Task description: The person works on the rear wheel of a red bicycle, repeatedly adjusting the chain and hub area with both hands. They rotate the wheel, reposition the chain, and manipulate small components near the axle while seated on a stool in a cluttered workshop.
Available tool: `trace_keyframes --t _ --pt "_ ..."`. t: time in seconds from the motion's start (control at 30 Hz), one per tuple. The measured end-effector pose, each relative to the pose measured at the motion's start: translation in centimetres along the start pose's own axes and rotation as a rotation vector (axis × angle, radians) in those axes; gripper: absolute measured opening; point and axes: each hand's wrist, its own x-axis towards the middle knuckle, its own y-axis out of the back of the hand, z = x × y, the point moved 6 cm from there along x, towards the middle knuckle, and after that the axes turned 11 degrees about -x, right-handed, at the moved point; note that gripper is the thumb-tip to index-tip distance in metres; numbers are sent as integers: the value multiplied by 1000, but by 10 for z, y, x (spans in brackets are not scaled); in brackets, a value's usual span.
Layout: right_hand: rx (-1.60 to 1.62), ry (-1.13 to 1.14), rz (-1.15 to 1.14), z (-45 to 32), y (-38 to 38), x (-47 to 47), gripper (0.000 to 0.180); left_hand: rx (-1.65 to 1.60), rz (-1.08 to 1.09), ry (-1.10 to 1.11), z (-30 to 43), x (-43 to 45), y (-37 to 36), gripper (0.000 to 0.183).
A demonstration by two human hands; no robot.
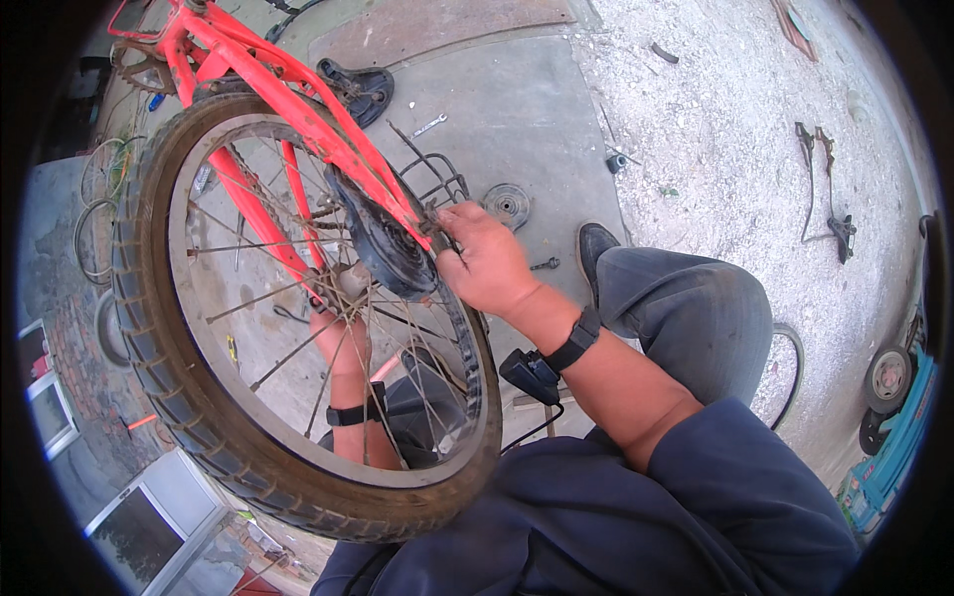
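Observation:
A bicycle wheel with a knobbly tyre [168, 328] stands close before me, between the arms of a red bicycle frame [298, 119]. Behind the spokes, my left hand [339, 339] is at the hub, near the lower end of the frame's far arm; its fingers are partly hidden by spokes and frame. My right hand [484, 257] pinches the tip of the near red frame arm, thumb and fingers around the small dark metal fitting there. A black plastic chain guard [387, 242] hangs beside that arm, over the wheel's right part. I wear black straps on both wrists.
On the concrete lie a bicycle saddle [365, 93], a spanner [428, 125], a black wire basket or rack [440, 175], a round metal disc [507, 206] and a bolt [546, 264]. Brake parts with cables [838, 235] lie on the gravel at right. A blue vehicle [891, 454] stands far right.

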Motion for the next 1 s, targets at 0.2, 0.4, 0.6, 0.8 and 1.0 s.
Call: trace_keyframes --t 0.2,0.4,0.6,0.8,1.0 --pt "40 -24 -44 1 -4 0 39 228 -6 -65 4 0 12 38" --pt "-11 -21 -97 -5 1 3 40 175 -34 -93 10 -2 8 37" --pt "-130 -78 -113 -15 11 1 50 149 -20 -103 14 1 1 40" --pt "-206 4 7 -22 18 -3 51 261 -53 -36 12 1 3 42" --pt "-111 -24 -33 -15 9 -10 44 157 -50 -113 7 4 2 44"
